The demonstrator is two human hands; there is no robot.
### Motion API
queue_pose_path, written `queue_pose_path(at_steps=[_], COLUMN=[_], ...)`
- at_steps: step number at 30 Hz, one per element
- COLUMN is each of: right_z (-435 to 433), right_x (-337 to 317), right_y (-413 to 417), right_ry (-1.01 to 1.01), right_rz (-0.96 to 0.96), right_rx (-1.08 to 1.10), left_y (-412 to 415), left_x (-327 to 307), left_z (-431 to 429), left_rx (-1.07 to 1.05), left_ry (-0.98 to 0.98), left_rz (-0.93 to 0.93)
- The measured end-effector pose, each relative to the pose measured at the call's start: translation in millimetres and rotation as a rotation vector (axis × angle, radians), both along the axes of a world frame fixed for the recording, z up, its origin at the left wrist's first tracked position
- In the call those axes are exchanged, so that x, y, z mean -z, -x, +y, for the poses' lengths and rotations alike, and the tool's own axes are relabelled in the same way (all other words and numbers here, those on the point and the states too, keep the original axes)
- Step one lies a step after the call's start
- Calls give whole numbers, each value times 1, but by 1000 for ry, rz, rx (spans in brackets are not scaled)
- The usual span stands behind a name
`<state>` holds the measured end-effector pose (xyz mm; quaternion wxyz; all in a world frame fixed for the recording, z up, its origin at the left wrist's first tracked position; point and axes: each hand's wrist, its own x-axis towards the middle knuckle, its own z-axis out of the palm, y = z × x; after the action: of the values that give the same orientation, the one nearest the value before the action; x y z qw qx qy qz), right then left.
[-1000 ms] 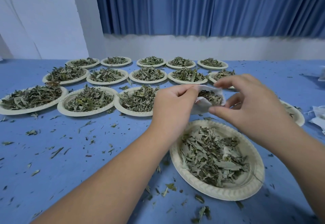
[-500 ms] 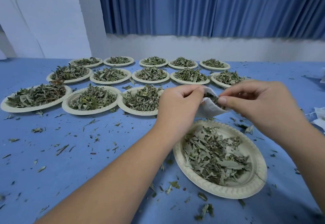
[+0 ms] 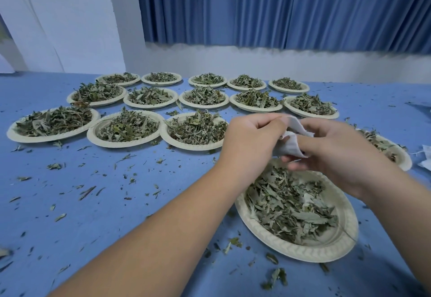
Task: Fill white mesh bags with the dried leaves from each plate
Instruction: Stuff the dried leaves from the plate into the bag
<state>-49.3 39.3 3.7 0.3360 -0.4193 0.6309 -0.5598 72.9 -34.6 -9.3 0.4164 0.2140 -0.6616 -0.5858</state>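
A small white mesh bag (image 3: 290, 143) hangs between both hands above a paper plate (image 3: 340, 247) that holds dried leaves (image 3: 286, 205). My left hand (image 3: 249, 142) pinches the bag's left rim with curled fingers. My right hand (image 3: 333, 154) grips the bag's right side, fingers curled round the cloth and covering its mouth. What is inside the bag is hidden.
Several more paper plates of dried leaves stand in rows behind, among them the plate (image 3: 193, 142) just left of my hands and a half-hidden plate (image 3: 401, 159) on the right. Loose leaf bits litter the blue cloth (image 3: 105, 203). White mesh bags (image 3: 426, 156) lie at the right edge.
My right hand has closed over the bag's mouth, which showed leaves inside a second ago. Both hands have sunk a little toward the plate.
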Motion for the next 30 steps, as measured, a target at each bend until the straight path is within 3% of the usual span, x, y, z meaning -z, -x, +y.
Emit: queue_pose_path(at_steps=[4,6,11,13,20,26,28,30], right_z=[-10,-12,2,4,-12,2,1,-5], right_x=[4,6,-4,-6,6,-4,-4,0], right_y=[-4,-3,11,12,6,19,20,18], right_ry=[-40,-43,3,32,-22,70,58,-7], right_rz=[339,404,-5,-21,443,-23,95,375], right_rx=[242,284,-45,-43,317,-23,69,245], left_y=[5,6,-2,-3,3,0,-1,1], left_x=[2,3,0,-1,0,-1,-1,0], left_z=[5,6,0,-3,9,-1,-1,2], left_rx=[72,75,-13,-26,63,-21,-3,37], left_ry=[12,52,92,96,170,137,120,127], left_rz=[6,-13,-11,-13,-44,-27,-30,-57])
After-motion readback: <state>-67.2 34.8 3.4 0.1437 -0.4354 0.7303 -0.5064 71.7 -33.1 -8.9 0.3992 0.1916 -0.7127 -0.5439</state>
